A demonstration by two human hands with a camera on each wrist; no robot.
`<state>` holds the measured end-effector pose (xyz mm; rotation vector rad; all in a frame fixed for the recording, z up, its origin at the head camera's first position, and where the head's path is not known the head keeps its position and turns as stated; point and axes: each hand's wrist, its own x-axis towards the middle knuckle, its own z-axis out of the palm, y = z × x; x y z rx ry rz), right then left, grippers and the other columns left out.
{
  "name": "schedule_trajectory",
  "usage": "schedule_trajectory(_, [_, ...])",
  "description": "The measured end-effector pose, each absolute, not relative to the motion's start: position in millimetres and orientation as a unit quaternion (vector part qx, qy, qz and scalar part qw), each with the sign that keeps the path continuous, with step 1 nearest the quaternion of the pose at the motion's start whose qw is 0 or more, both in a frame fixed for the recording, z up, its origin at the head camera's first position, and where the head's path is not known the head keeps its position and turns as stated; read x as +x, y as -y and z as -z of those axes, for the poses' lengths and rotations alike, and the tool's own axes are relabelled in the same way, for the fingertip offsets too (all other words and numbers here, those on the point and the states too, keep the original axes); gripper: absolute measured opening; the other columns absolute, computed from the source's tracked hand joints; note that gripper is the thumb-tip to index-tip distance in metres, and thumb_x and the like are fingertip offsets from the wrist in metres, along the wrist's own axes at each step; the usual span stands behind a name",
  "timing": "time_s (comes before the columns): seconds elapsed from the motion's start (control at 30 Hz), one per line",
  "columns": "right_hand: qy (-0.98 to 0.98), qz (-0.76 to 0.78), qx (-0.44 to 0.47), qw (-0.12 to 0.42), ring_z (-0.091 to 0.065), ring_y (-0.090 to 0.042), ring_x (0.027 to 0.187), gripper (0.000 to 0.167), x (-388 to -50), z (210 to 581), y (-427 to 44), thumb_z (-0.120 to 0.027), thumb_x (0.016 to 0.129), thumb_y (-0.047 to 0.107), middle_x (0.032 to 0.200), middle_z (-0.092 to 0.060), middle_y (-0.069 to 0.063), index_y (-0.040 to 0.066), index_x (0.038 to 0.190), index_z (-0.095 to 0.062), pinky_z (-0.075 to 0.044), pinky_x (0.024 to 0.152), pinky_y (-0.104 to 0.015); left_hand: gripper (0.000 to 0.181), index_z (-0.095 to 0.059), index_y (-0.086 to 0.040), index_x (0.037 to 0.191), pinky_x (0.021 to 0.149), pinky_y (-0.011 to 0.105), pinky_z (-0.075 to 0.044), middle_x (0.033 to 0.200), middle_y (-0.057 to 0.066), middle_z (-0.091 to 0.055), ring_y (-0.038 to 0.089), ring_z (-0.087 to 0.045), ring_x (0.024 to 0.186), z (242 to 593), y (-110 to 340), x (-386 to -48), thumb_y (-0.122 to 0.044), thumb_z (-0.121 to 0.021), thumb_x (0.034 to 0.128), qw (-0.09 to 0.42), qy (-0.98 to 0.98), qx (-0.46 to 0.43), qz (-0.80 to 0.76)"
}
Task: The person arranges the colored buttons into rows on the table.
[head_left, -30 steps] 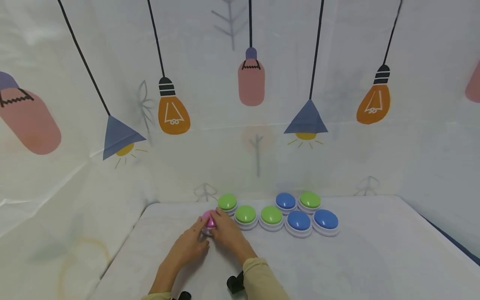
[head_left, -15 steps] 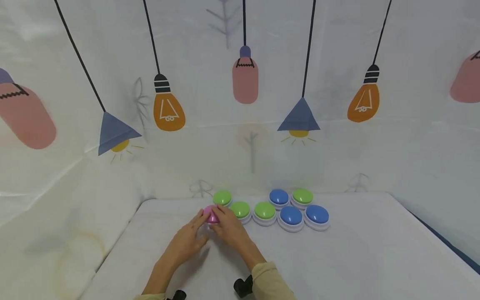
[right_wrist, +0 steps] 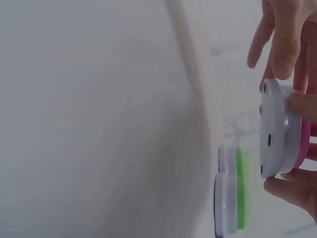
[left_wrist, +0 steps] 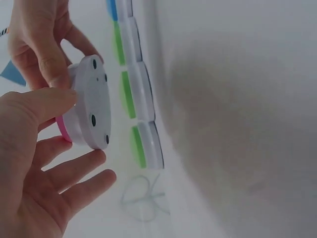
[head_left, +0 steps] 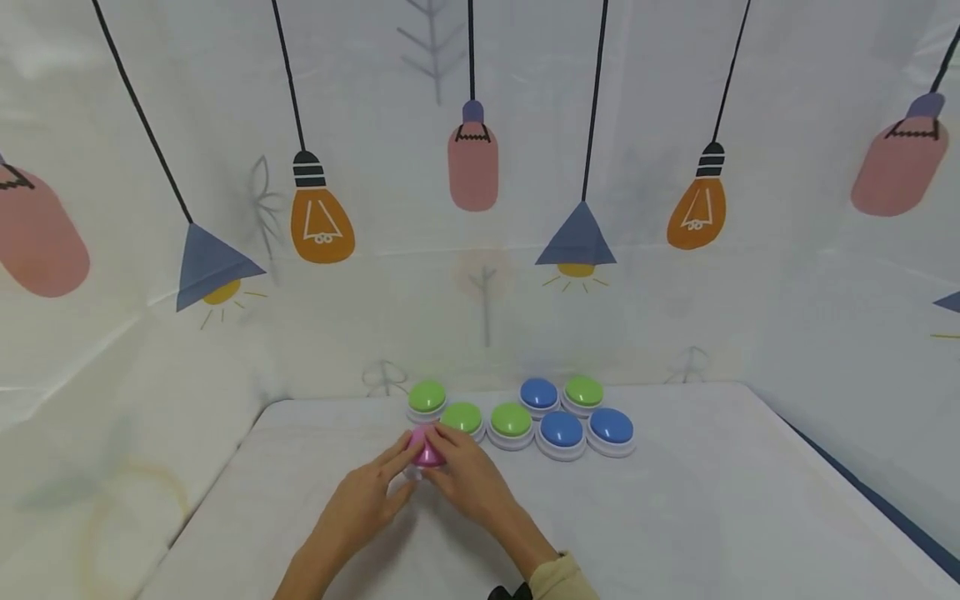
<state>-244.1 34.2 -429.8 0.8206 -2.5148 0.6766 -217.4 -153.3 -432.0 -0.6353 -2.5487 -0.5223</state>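
Note:
A pink dome push button (head_left: 426,450) on a white round base is held between both hands, lifted off the table. The left hand (head_left: 367,500) pinches it from the left, its thumb on the white base (left_wrist: 101,109) and its index finger at the pink rim in the left wrist view. From the other side, the right hand (head_left: 472,479) grips the same button, thumb and fingers around its side. The base's underside, with several small dark holes, shows in both wrist views. Just behind the hands stands a green push button (head_left: 461,417), apart from the pink one.
Other push buttons stand close together at the table's back: green ones (head_left: 511,419) (head_left: 427,396) (head_left: 583,390) and blue ones (head_left: 562,429) (head_left: 611,425) (head_left: 538,392). A white cloth covers the table (head_left: 675,517). Behind it hangs a sheet (head_left: 360,317) printed with lamps.
Both hands have moved the pink button rightward and nearer the person relative to the other buttons, which stay in their places. The head view has turned slightly right.

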Motion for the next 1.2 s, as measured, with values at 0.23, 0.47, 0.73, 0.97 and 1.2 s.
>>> schedule_trajectory(0.23, [0.902,-0.212,0.316,0.205,-0.057,-0.024,0.125,0.056,-226,428,-45,-0.079,0.085,0.025,0.137,-0.060,-0.010,0.006,0.135,-0.060,-0.048,0.104,-0.036,0.060,-0.062,-0.012,0.135,0.069,0.037,-0.060,0.140,0.010,-0.058,0.024,-0.071,0.074,440,153,-199,-0.015,-0.082,0.0788,0.254,0.912,-0.266,0.183])
schedule_trajectory(0.47, [0.903,-0.198,0.324,0.202,-0.057,-0.025,0.125,0.055,-217,435,-43,-0.079,0.085,0.024,0.137,-0.060,-0.010,0.007,0.134,-0.061,-0.048,0.103,-0.036,0.058,-0.065,-0.005,0.131,0.072,0.035,-0.060,0.137,0.014,-0.060,0.028,-0.073,0.088,444,155,-190,-0.014,-0.083,0.0761,0.276,0.896,-0.300,0.175])
schedule_trajectory(0.73, [0.892,-0.197,0.343,0.219,-0.059,-0.026,0.122,0.050,-212,444,-40,-0.078,0.086,0.022,0.133,-0.062,-0.012,0.005,0.131,-0.064,-0.049,0.102,-0.035,0.051,-0.064,0.000,0.128,0.083,0.041,-0.058,0.138,0.014,-0.059,0.031,-0.069,0.103,445,156,-188,-0.014,-0.078,0.0807,0.229,0.905,-0.298,0.199])
schedule_trajectory(0.97, [0.894,-0.218,0.340,0.197,-0.061,-0.026,0.121,0.045,-213,447,-39,-0.077,0.086,0.018,0.131,-0.063,-0.014,0.004,0.128,-0.066,-0.050,0.101,-0.036,0.052,-0.063,0.002,0.129,0.086,0.043,-0.057,0.137,0.016,-0.060,0.032,-0.069,0.104,451,158,-190,-0.015,-0.077,0.0823,0.196,0.913,-0.301,0.196])
schedule_trajectory(1.2, [0.907,-0.226,0.325,0.141,-0.059,-0.024,0.124,0.044,-214,448,-37,-0.075,0.088,0.017,0.133,-0.062,-0.012,0.006,0.130,-0.065,-0.049,0.103,-0.035,0.053,-0.062,0.003,0.129,0.091,0.045,-0.055,0.137,0.017,-0.059,0.034,-0.066,0.111,451,160,-189,-0.019,-0.076,0.0835,0.158,0.917,-0.299,0.210])
